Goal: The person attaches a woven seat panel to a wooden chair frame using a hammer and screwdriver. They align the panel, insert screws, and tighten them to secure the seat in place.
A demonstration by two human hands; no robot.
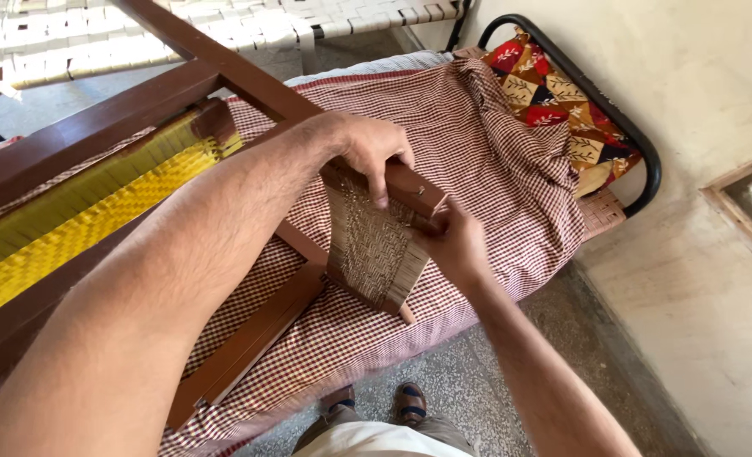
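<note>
We see a bed (638,144) with a black metal frame, spread with a red-and-white checked sheet (494,161), standing on a speckled grey floor (469,381). On the sheet lies a brown wooden frame (249,338) with a yellow woven band (79,228) and a small tan woven panel (376,250). A patchwork cushion (562,101) in red, orange and cream rests at the bed's far end.

Home bedroom: cot (613,127), checked sheet (494,161)
</note>
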